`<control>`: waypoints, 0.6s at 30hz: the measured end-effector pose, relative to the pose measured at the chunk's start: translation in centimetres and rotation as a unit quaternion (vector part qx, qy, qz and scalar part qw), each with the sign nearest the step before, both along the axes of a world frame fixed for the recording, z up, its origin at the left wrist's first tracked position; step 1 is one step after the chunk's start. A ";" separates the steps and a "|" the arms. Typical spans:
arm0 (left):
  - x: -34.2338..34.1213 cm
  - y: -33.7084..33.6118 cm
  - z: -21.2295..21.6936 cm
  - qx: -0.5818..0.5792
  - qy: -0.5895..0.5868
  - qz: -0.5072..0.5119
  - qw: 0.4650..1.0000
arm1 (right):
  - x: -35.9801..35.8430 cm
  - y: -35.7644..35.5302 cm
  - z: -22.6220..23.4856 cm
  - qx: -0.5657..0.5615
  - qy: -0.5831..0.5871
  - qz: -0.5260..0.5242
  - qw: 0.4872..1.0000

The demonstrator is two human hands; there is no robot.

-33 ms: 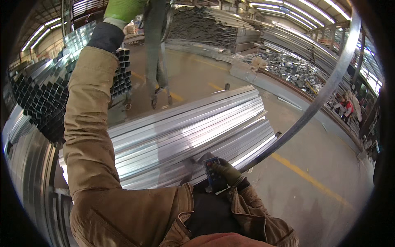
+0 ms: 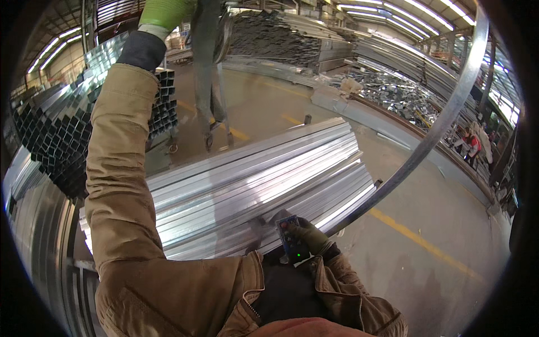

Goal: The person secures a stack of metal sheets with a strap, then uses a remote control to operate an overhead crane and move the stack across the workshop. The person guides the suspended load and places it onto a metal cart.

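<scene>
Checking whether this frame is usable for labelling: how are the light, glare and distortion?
Head view: daylight from roof strips, fairly even; bright glare streaks on the bundle of steel tubes; fisheye bends the steel strap and darkens the rim; the raised left hand is cut off at the top edge; the right hand on the remote control is sharp.

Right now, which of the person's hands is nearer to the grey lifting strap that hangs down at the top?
Left. The left hand, in a green glove, is raised beside the grey lifting strap. The right hand is low, holding a remote control near the bundle of steel tubes.
</scene>
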State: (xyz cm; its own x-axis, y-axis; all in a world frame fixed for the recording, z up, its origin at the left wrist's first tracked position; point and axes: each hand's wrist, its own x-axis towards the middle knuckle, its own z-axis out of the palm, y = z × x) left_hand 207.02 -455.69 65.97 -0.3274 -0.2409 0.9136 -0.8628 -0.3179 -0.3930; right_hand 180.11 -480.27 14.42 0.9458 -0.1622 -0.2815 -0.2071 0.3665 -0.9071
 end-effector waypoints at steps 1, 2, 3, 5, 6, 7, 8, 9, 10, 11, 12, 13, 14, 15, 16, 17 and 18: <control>-0.4 -0.3 0.6 -0.009 -0.013 0.019 1.000 | -0.1 0.0 -0.1 0.003 -0.013 -0.010 1.000; -0.8 -0.2 0.6 0.015 0.074 -0.001 0.997 | -0.2 0.0 -0.1 0.002 -0.017 -0.017 1.000; -1.4 -0.3 0.5 0.028 0.101 -0.014 0.994 | -0.4 0.1 0.0 -0.005 -0.017 -0.027 0.999; -2.9 -0.7 -0.5 0.060 0.161 -0.042 0.984 | -0.9 0.3 0.3 0.005 -0.017 -0.019 1.000; -3.6 -0.3 -1.0 0.093 0.142 -0.040 0.985 | -1.1 0.5 0.5 0.008 -0.023 -0.014 1.000; -4.3 -0.7 -1.9 0.076 0.092 -0.069 0.990 | -1.3 0.7 0.7 -0.005 -0.026 -0.012 1.000; -4.6 -0.9 -2.7 0.108 0.130 -0.074 0.983 | -1.3 0.8 0.9 -0.015 -0.037 -0.009 0.999; -4.7 -0.8 -3.9 0.140 0.172 -0.077 0.972 | -1.4 1.0 1.1 -0.034 -0.024 -0.016 0.999; -4.4 -1.6 -4.0 0.145 0.133 -0.016 0.980 | -1.6 1.0 1.2 -0.017 -0.042 -0.006 0.999; -3.8 -2.3 -4.0 0.149 0.095 0.046 0.983 | -1.6 0.9 1.3 -0.009 -0.036 -0.004 0.999; -2.9 -2.9 -4.3 0.152 0.054 0.106 0.981 | -1.6 0.9 1.3 -0.003 -0.025 -0.004 1.000; -1.9 -3.2 -4.7 0.152 0.077 0.143 0.975 | -1.5 0.9 1.1 -0.024 -0.053 -0.010 0.998; -0.6 -3.4 -5.0 0.152 0.094 0.175 0.968 | -1.6 0.7 1.1 -0.021 -0.066 0.009 0.998; 0.7 -4.2 -5.0 0.155 0.106 0.199 0.962 | -1.6 0.5 1.0 -0.014 -0.108 0.025 0.994; 2.0 -4.3 -4.6 0.167 0.134 0.232 0.949 | -1.4 0.3 0.8 -0.030 -0.072 0.028 0.997; 3.1 -3.8 -4.3 0.183 0.160 0.260 0.935 | -1.7 0.1 0.7 -0.044 -0.075 0.032 0.996; 4.0 -4.0 -4.2 0.169 0.177 0.248 0.937 | -1.3 0.1 0.4 -0.042 -0.036 0.014 0.998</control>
